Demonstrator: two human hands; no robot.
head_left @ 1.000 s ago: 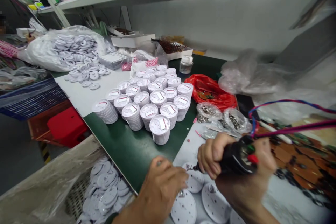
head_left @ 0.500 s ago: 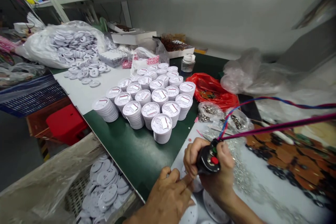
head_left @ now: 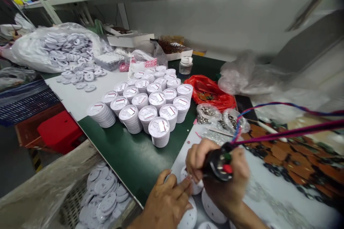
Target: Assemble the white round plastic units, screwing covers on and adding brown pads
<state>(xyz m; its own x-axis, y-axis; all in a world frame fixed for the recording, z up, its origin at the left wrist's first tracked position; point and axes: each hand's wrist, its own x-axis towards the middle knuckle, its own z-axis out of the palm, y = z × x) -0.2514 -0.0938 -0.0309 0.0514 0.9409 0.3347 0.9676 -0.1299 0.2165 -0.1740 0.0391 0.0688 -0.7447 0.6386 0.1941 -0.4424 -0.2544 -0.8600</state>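
Hands close together, right hand (head_left: 217, 177) clamped on black cylindrical tool (head_left: 221, 162), left hand (head_left: 168, 200) on smooth white discs (head_left: 188, 216)

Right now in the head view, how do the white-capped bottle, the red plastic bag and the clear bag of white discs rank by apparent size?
1. clear bag of white discs
2. red plastic bag
3. white-capped bottle

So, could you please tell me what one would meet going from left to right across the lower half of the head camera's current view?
Red plastic item → white discs in the bin → left hand → right hand gripping a black tool → brown pieces.
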